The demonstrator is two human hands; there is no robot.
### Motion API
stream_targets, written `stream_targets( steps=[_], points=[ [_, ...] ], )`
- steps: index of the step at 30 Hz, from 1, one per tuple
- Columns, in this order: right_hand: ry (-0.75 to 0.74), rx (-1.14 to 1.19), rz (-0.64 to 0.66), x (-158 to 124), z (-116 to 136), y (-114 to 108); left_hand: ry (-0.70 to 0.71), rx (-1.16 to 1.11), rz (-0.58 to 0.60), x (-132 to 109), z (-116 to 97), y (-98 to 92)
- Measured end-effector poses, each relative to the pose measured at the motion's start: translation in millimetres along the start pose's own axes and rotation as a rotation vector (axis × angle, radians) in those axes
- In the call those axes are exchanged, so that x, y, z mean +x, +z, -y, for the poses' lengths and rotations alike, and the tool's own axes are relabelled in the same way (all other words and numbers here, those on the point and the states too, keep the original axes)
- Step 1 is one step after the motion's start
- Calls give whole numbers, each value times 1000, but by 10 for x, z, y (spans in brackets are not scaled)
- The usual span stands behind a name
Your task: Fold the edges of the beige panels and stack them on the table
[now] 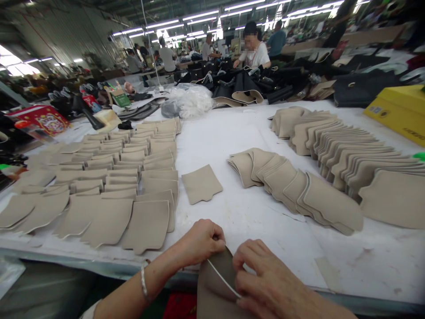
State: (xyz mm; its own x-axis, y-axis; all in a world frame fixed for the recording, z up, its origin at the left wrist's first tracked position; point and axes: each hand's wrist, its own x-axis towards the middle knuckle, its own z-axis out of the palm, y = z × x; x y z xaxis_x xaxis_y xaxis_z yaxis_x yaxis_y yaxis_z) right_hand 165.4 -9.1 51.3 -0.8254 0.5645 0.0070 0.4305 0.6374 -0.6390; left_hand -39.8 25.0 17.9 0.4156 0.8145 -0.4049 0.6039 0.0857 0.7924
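At the table's near edge, my left hand (203, 239) pinches the upper corner of a taupe leather-like piece (214, 294). A thin pale edge runs slantwise across that piece, between my two hands. My right hand (262, 277) has its fingers curled on the piece's right side, gripping it near the lower end of the pale line. The lower part of the piece drops out of view. Beyond my hands, a single beige panel (202, 184) with a small tab lies flat on the white table (242, 221).
Rows of overlapping beige panels (146, 223) cover the left side. To the right lie a fanned stack (285, 181) and a long row of larger panels (392, 195). Farther back are clear plastic bags (191, 99), black bags (242, 84), a yellow box (401, 110) and a co-worker (257, 53).
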Motion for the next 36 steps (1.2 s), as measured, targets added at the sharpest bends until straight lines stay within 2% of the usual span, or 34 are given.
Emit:
stream_targets(
  steps=[2,5,7,10,14,19,27,32,36],
  points=[
    [-28,159,13,-33,62,-81,17,-8,79,4,-42,-16],
    [65,381,-35,-61,-6,-100,48,-49,209,27,-47,-6],
    [130,414,-47,-78,-108,-13,59,-90,258,30,2,19],
    [135,402,-20,-135,-238,197,78,-152,288,-54,99,54],
    [189,491,-70,-238,-296,387,150,-166,206,-319,147,46],
    [208,528,-93,-235,-312,448,59,46,88,-551,141,81],
    [176,445,-90,-235,-364,559,75,190,58,-581,205,256],
    [256,399,-75,-296,-383,593,107,179,82,-589,189,278],
    [257,407,-61,-311,-390,592,136,166,106,-588,133,269]
  ],
)
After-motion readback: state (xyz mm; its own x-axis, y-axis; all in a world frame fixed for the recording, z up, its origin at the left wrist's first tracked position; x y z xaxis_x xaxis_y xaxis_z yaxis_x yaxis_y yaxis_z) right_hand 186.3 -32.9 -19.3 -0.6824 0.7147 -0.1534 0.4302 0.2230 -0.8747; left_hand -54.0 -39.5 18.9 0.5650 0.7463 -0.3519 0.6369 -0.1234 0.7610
